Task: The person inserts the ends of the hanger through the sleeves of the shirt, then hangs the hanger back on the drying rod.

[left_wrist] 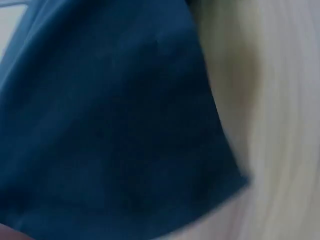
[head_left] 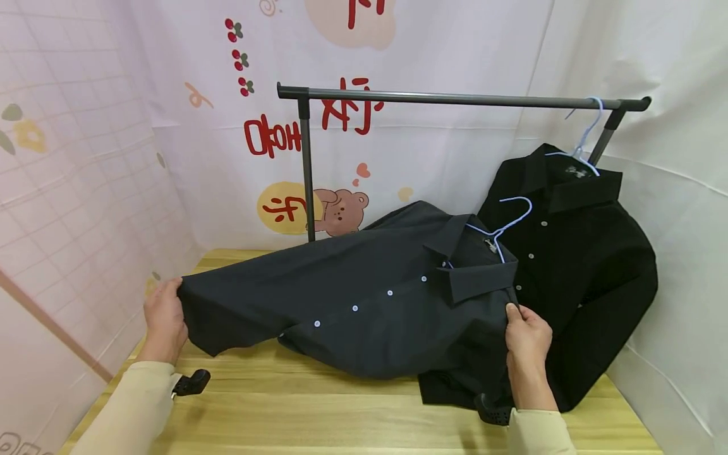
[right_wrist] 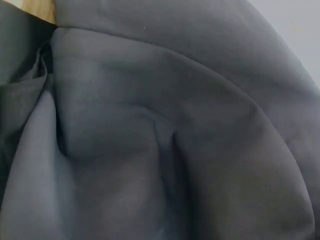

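A dark button-up shirt is spread slantwise over the table, its collar to the right and its white buttons in a row. My left hand grips the cloth at the shirt's far left end. In the left wrist view the shirt's cloth drapes down to a corner, with hardly any of the hand showing. My right hand pinches the shirt just below the collar, thumb on top. Folds of dark cloth fill the right wrist view, hiding the fingers. A pale blue hanger sits inside the collar, its hook sticking up.
A dark metal rack stands behind on the wooden table. From its right end a second, black shirt hangs on another pale blue hanger, partly behind the first shirt. Printed white cloth covers the back and sides.
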`<state>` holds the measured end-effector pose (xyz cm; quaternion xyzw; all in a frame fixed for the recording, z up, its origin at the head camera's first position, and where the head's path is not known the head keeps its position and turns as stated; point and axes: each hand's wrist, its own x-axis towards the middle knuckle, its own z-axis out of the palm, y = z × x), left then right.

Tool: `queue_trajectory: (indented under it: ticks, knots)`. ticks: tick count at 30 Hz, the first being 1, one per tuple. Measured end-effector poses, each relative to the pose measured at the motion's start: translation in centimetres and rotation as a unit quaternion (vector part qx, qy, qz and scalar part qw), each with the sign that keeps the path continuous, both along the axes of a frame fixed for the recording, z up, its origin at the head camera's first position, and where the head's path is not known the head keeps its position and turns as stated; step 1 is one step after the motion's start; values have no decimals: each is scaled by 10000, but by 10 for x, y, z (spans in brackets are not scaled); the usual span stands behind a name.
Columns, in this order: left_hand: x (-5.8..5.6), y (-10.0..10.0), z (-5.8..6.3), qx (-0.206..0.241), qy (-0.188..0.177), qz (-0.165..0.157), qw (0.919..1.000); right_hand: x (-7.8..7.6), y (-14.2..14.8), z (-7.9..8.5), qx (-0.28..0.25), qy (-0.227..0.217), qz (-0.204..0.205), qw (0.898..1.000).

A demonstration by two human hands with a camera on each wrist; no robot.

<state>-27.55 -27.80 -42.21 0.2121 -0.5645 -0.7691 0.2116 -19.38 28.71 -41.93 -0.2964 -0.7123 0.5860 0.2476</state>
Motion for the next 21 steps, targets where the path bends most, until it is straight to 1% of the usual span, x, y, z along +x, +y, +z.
queue_trajectory:
  ticks: [1,2,3,4,5,6,8,9,11,13,15,16,18,19,21]
  knots:
    - [0,-2,-4,-694,-311,-12,9971,0,-1,0,9,13,19,10000]
    - [1,-3,-8,-1462,-586,-51,9875,-1,-2,-1,11,1,44,10000]
    - [2,-3,-13,-2161,-785,-124,9731,-1,-3,-2,57,-10,64,10000]
    - [4,-2,-17,-2789,-929,-123,9557,-1,-5,-3,82,-19,83,9999]
    - [6,0,-21,-3301,-969,-160,9388,-1,-6,-4,91,-40,99,9999]
    - [8,3,-25,-3648,-954,-255,9258,-1,-7,-5,119,-62,107,9999]
    - [14,12,-32,-4233,-880,-628,8995,0,-8,-6,110,-80,116,9998]
    - [17,17,-34,-4462,-811,-901,8867,0,-9,-7,103,-89,108,9998]
    - [23,30,-40,-4852,-662,-1540,8582,1,-10,-8,77,-73,104,9999]
    - [28,44,-45,-5095,-524,-2139,8318,1,-11,-9,63,-74,132,9999]
    - [33,60,-51,-5241,-478,-2585,8101,1,-12,-10,44,-80,167,9998]
    - [35,68,-54,-5299,-459,-2723,8018,1,-13,-11,38,-70,187,9998]
    - [40,84,-59,-5370,-488,-2944,7891,0,-13,-11,13,-65,212,9998]
    - [42,91,-61,-5430,-537,-3016,7819,0,-13,-11,-8,-60,208,9998]
    - [46,104,-65,-5532,-687,-3047,7723,0,-13,-11,-41,-81,218,9997]
